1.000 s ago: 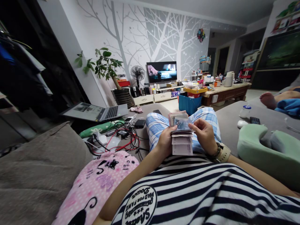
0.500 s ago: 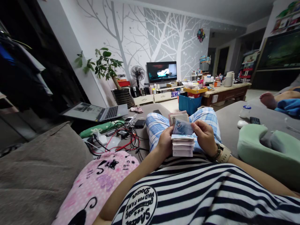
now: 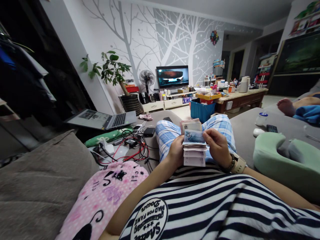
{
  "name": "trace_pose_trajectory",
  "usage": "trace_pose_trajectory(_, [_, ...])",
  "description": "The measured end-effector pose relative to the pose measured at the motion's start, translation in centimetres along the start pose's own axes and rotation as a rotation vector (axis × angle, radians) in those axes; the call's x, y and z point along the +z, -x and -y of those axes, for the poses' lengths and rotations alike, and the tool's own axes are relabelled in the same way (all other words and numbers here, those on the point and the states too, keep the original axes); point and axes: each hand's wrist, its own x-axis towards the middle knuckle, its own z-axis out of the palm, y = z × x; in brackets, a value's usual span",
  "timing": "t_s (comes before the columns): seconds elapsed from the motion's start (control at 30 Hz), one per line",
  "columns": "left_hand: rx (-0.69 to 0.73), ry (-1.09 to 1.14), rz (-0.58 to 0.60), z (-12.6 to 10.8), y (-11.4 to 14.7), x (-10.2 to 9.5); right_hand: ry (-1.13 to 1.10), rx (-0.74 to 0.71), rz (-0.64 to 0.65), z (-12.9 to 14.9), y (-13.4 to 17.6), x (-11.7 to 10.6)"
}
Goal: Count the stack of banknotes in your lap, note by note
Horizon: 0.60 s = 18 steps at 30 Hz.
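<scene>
A wall mural of bare trees (image 3: pixel 140 30) is spanning the far side of the room. In front of it, a cluttered coffee table (image 3: pixel 240 100) is standing beyond the grey sofa (image 3: pixel 246 120). The person is sitting with blue plaid trousers (image 3: pixel 220 125) and a striped T-shirt (image 3: pixel 215 203) showing, and pink cat-print fabric (image 3: pixel 112 190) is lying to the left. Farther left, a laptop (image 3: pixel 100 118) is lying open; to the right, a green neck pillow (image 3: pixel 268 153) is resting on the sofa.

Over the lap, the left hand (image 3: pixel 177 150) is gripping a stack of banknotes (image 3: pixel 190 125) along its left side, fingers closing around it. Pale note ends are hanging in steps toward the T-shirt. The right hand (image 3: pixel 219 148) is pinching the right edge of a blue 10 note (image 3: pixel 193 136) between thumb and forefinger; this note is lying across the stack. A pale wristband (image 3: pixel 239 164) is circling the right wrist.
</scene>
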Motion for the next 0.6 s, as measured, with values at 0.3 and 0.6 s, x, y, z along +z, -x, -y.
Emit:
trace_pose_trajectory(0.3, [0.020,-0.061,0.026,-0.3,0.9,1.0,-0.015,0.028,-0.026,-0.1,-0.3,0.1])
trace_pose_trajectory(0.6, [0.000,-0.042,-0.011,-0.8,1.4,0.8,-0.037,0.054,-0.015,0.2,-0.4,0.0])
